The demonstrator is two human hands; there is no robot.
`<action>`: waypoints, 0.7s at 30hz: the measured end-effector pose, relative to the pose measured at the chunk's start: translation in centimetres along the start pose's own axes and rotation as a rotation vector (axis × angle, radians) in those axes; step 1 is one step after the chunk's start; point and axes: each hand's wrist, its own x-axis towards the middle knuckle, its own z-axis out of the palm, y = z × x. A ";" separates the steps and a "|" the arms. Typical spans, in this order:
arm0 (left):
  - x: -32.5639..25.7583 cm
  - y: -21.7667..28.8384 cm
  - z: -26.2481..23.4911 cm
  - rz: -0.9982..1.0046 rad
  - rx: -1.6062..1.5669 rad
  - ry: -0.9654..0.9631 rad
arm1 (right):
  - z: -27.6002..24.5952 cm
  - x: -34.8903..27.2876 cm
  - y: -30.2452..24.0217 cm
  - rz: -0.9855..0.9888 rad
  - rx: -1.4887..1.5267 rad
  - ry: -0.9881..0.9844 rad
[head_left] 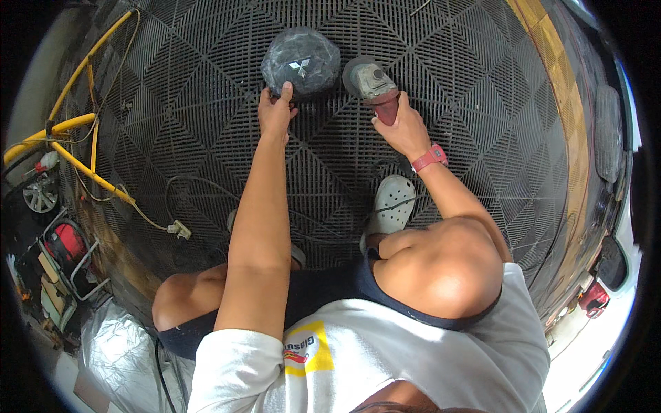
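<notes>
My left hand (277,113) is closed on the near edge of a dark rounded cover (301,55), its thumb on top and the fingers partly hidden beneath. The cover has a scuffed, dull face with a small silver emblem in the middle. To its right, my right hand (405,127) is wrapped round the red handle of an angle grinder (374,82), with a red watch on that wrist. The grinder's grey head and its disc (354,74) point away from me, a small gap from the cover. Whether the disc turns I cannot tell.
Black grid matting (220,103) covers the floor. A power cord with a pale plug (179,229) lies at left, near a yellow metal frame (76,131). My shoe (391,206) stands below the grinder, with a dark cord across it. A silver sheet (117,344) lies lower left.
</notes>
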 end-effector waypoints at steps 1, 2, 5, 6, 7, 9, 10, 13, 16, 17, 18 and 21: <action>-0.2 0.1 0.1 -0.003 0.005 0.005 | 0.0 0.0 0.1 -0.002 0.001 0.005; -0.3 0.2 -0.1 0.005 0.001 0.007 | 0.0 -0.1 -0.4 -0.004 0.007 0.011; -0.4 0.3 -0.3 0.011 -0.009 0.016 | -0.3 0.3 -2.4 -0.033 -0.005 0.012; -0.4 0.3 -0.3 0.002 -0.013 0.022 | -0.5 0.5 -2.9 -0.049 -0.015 0.013; -0.4 0.3 -0.2 -0.007 -0.017 0.028 | -0.2 0.8 -2.6 -0.052 -0.029 0.019; -0.1 0.0 -0.1 -0.003 -0.012 0.020 | 0.2 1.3 -2.2 -0.066 -0.057 0.027; 0.1 -0.1 -0.1 0.000 -0.011 0.016 | 0.1 1.4 -1.9 -0.050 -0.036 0.026; 0.1 0.0 -0.5 0.024 0.000 -0.017 | 0.0 1.7 -1.8 -0.029 -0.038 0.060; 0.1 -0.2 -0.6 0.039 -0.010 0.002 | -0.3 2.2 -2.7 -0.061 -0.004 0.040; 0.1 -0.1 -0.5 0.026 -0.008 -0.014 | -0.6 2.4 -2.9 -0.064 -0.001 0.034; 0.1 -0.1 -0.4 0.014 -0.005 -0.029 | -0.5 2.5 -2.5 -0.061 -0.016 0.044; 0.2 -0.1 -0.4 0.007 -0.007 -0.016 | -0.4 2.6 -1.9 -0.044 -0.023 0.050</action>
